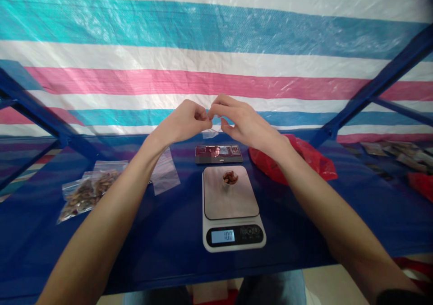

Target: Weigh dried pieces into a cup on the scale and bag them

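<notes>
My left hand (189, 121) is closed, its fingers pinched on a small clear plastic bag (210, 134) above the back of the table. Meeting it fingertip to fingertip, my right hand (241, 119) has its fingers curled at the same bag, whose top is mostly hidden. Below them, a white kitchen scale (231, 208) reads 10.0. On its plate stands a small cup (230, 183) heaped with reddish-brown dried pieces (230, 177).
A phone (219, 154) showing a video lies behind the scale. Filled clear bags (89, 190) and flat zip bags (165, 172) are on the left. A red plastic bag (311, 160) sits under my right forearm. Blue metal posts (368, 88) flank the blue table (162, 251).
</notes>
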Motion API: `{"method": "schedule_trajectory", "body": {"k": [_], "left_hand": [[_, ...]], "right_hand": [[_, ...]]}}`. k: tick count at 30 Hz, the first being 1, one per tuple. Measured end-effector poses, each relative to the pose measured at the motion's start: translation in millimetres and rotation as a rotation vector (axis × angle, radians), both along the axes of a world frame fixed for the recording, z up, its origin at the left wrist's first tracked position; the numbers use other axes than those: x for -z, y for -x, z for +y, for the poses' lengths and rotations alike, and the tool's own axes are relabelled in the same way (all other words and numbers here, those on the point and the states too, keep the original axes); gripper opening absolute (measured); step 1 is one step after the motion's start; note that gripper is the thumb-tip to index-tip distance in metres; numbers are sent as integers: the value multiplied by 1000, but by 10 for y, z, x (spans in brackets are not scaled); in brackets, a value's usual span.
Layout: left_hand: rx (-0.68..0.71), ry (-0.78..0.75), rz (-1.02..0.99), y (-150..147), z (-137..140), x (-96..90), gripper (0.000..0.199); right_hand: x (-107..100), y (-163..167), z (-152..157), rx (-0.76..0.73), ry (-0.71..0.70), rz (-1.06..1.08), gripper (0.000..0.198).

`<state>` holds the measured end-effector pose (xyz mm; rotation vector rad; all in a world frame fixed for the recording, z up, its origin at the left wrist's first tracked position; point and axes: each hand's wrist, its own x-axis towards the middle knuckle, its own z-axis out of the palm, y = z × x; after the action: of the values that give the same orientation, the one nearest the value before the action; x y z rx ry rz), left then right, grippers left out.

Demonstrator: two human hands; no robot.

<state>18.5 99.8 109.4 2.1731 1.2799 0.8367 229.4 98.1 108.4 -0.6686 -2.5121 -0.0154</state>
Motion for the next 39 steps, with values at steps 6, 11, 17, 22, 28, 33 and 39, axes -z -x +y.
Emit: {"method": "schedule_trajectory", "body": {"k": [6,11,17,22,28,33,39], "left_hand": [[61,53,-9,49,43,11,27],[-30,23,-3,111,51,-22,33],[172,113,-198,212,57,-22,41],[336,140,-33,139,-20,-46,45],[352,71,-72,-29,2,72,21],[263,-30,-108,-77,26,92,15],[223,-96,-82,-59,58,90,15]], "right_hand": [[64,-44,76,31,-87,-122,30],[53,-34,67,1,-149,-124,29],[-63,-24,-28,111,-142,5,29],[-94,10,-85,127,-75,111,32],[-97,18,-60,20,33,120,27],[-96,27,-67,16,139,163,22],[-138,51,-159,-8,240,152,23]]}}
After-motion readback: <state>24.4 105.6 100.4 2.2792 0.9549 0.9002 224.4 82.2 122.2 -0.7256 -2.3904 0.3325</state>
